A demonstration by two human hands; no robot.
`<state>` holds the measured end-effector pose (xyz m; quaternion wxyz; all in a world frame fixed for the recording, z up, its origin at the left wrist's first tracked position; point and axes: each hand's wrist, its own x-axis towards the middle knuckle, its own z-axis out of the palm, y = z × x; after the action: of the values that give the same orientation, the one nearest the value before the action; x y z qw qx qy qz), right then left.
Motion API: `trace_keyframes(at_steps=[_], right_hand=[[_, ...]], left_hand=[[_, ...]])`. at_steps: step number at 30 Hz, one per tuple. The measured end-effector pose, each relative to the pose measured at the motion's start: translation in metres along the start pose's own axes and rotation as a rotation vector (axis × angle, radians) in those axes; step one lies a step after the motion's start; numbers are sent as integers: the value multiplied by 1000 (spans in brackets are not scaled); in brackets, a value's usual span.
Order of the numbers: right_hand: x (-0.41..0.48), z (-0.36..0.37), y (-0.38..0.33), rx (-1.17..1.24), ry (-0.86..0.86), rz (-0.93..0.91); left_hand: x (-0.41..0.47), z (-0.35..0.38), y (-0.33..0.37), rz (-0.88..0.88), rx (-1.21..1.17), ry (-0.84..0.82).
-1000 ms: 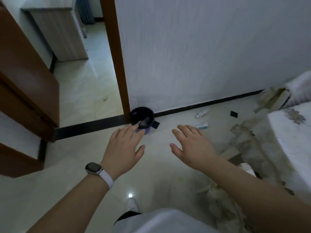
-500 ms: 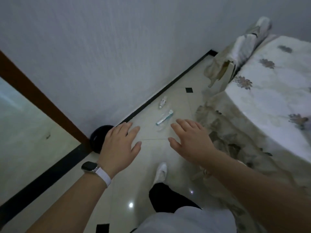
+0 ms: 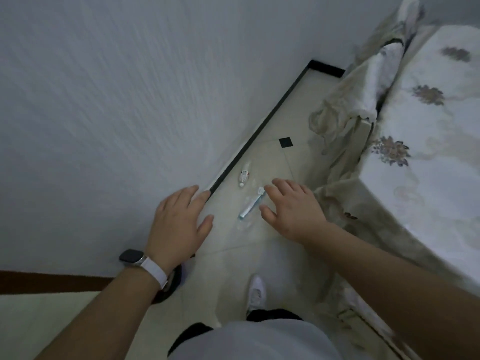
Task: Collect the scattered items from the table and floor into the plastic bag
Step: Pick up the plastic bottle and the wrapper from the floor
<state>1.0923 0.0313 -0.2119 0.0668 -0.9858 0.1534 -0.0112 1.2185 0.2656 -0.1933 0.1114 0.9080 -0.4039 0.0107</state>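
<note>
On the pale tile floor near the wall lie a small white bottle (image 3: 243,175) and a light-blue tube (image 3: 251,206) with a white cap, with a bit of clear wrapper (image 3: 244,225) just below the tube. My right hand (image 3: 293,207) hovers open, fingers spread, right beside the tube, partly over its cap end. My left hand (image 3: 180,223), with a watch on its wrist, is open to the left, in front of the wall. Neither hand holds anything. No plastic bag is clearly in view.
A bed with a floral white cover (image 3: 426,157) fills the right side, its skirt draping to the floor. A black round bin (image 3: 172,283) sits by the door frame, mostly hidden behind my left wrist. The white wall (image 3: 117,100) and black skirting run along the left. My white shoe (image 3: 257,292) is below.
My view has swung right and forward from the doorway toward the bed corner. The bottle and tube are now much closer, and my right hand has reached up next to the tube.
</note>
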Motion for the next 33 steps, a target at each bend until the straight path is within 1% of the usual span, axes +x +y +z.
trace_keyframes(at_steps=[4,8,15,19,24,27,29,33], right_hand=[[39,-13,24,-49,15,46],[76,-14,42,-4,61,110],[152,6,66,-8,-28,290],[205,11,76,-31,-54,444],[266,19,88,-43,-58,552],[294,37,99,-15,-56,571],[312,59,112,14,-55,596],[336,132,138,134,-96,669]], left_hand=[[66,7,0,103,-23,12],[132,18,-10,184,-7,-51],[260,63,-49,363,-27,-130],[343,86,-69,469,-75,-140],[423,112,-88,487,-134,-185],[453,137,-92,486,-151,-211],[472,162,-92,478,-158,-230],[497,229,-97,410,-180,-276]])
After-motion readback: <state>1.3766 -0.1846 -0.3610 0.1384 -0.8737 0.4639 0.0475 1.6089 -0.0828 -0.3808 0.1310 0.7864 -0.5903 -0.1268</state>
